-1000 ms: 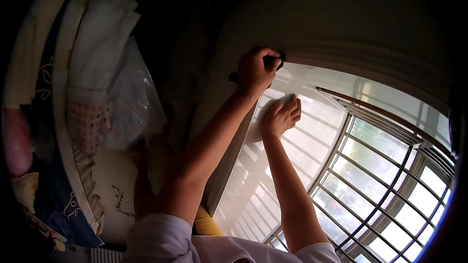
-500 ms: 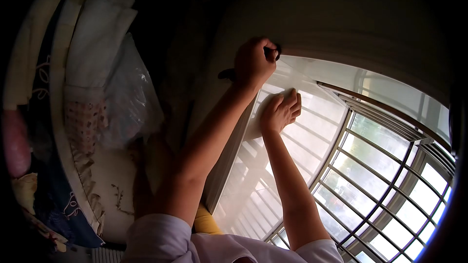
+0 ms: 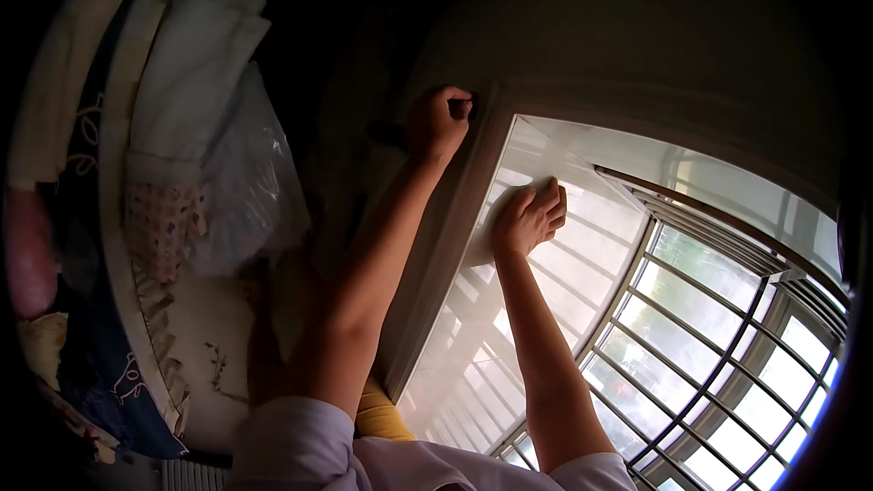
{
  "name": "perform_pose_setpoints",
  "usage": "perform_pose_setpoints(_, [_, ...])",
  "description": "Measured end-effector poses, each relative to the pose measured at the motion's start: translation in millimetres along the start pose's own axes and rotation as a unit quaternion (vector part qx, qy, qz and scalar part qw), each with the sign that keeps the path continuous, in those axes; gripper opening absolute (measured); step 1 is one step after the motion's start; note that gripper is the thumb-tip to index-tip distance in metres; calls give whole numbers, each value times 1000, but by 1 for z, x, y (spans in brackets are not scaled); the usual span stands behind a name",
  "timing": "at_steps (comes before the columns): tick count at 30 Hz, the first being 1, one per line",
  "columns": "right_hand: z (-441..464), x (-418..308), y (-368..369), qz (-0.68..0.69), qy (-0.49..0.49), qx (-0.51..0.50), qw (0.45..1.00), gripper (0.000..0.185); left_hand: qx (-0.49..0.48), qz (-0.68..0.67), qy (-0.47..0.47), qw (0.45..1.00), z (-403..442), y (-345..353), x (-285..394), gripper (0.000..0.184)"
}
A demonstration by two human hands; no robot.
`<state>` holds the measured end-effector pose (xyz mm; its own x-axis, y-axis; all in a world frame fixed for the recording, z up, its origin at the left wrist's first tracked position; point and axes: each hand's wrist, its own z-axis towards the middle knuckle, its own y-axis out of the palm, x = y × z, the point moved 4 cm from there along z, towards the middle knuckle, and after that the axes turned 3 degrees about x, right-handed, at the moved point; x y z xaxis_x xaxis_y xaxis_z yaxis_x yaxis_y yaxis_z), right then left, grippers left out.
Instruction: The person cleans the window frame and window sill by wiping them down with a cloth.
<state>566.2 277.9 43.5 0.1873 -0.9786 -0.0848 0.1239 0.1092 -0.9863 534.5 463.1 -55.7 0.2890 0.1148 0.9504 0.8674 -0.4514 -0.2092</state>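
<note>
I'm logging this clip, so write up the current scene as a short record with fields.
left hand: raised, fingers curled around a small dark object
held object: too dim to identify
right hand: on or close to the glossy pale surface, fingers loosely bent; no object visible in it
window: barred, at the right
left side: clear plastic bag beside white cloth
clothing: pale short sleeves
light: bright at window, dark at upper left
</note>
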Motion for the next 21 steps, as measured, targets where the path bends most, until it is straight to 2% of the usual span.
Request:
perform_pose_setpoints(2, [2,-5,-4,16,2,-9,1000,55,-35,-149,7,988,-1,1,22,13])
perform_pose_setpoints(4, [4,-1,-1,13,1,-8,1000,54,21,-143,162,976,-3,11,44,10])
perform_pose_setpoints(7, [2,0,2,8,4,-9,1000,54,14,-137,133,981,-14,15,27,10])
perform_pose_setpoints(9, [4,-2,1,7,0,-4,1000,54,-36,-116,74,990,-26,18,0,9])
perform_pose_setpoints(10, [4,-2,1,7,-3,-5,1000,54,-35,-116,77,990,-29,10,9,9])
perform_pose_setpoints(12, [3,-3,2,5,-6,-7,1000,54,-4,-71,113,991,-38,-3,24,13])
perform_pose_setpoints(16, [2,-2,-1,6,-11,-9,1000,54,48,-80,126,988,-12,12,32,8])
perform_pose_setpoints(21, [2,0,0,10,-5,-8,1000,55,38,-51,59,996,15,28,27,10])
